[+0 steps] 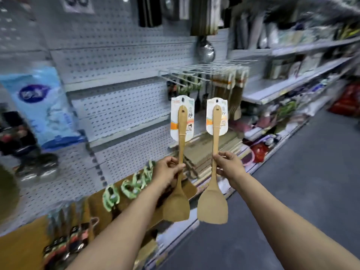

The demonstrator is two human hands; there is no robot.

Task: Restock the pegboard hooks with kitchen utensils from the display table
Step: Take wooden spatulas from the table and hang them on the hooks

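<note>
I hold two wooden spatulas upright in front of me, blades down and handle ends up. My left hand (169, 171) grips the left spatula (178, 184) around the middle of its handle, fingers curled round it, and my right hand (227, 166) pinches the right spatula (213, 184) at about the same height. Each handle top carries a white packaging card with a hang hole, the left card (182, 118) and the right card (217, 116) side by side and apart. Beyond them the pegboard (116, 106) carries a row of white wire hooks (194, 75) with more carded utensils hanging. Below my left arm the display table (21, 248) holds green-carded utensils (134, 186) and other tools, blurred.
</note>
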